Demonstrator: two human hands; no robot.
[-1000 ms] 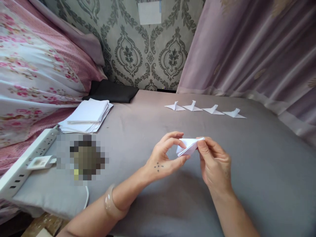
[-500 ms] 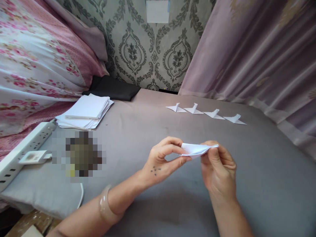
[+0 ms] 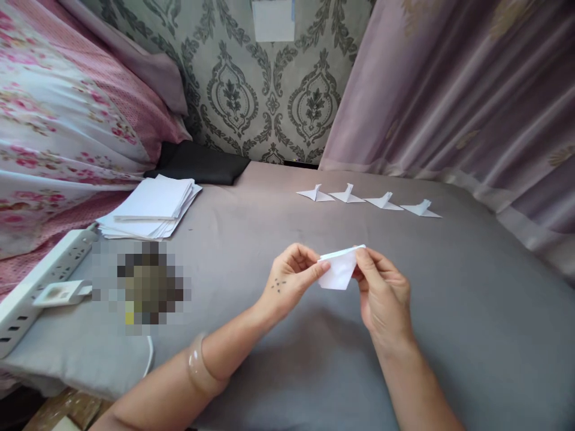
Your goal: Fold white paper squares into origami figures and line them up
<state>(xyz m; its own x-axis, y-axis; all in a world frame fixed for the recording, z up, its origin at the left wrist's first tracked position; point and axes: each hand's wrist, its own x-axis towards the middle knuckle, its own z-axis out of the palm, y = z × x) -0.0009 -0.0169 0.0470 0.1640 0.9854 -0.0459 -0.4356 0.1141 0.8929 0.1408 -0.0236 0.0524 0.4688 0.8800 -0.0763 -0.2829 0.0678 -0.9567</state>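
A small folded piece of white paper (image 3: 338, 272) is held up over the grey cloth by both hands. My left hand (image 3: 291, 276) pinches its left end between thumb and fingers. At the upper right corner, my right hand (image 3: 387, 284) grips it, thumb in front and fingers behind. The paper's broad side faces me, and several layers show along its top edge. Farther back, several folded white paper figures with upright necks stand in a row, among them one at the left end (image 3: 316, 194) and one at the right end (image 3: 422, 208).
Left of my hands lies a stack of white paper (image 3: 153, 200), with a folded black cloth (image 3: 202, 163) behind it. A white power strip (image 3: 47, 287) with a plugged-in charger (image 3: 60, 293) runs along the left edge. A blurred-out object (image 3: 151, 284) sits near it. Curtains (image 3: 431, 90) border the right.
The paper has turned from nearly edge-on to showing its broad side, with its layers closer together. Both hands have shifted slightly and stay on it. The view has moved a little.
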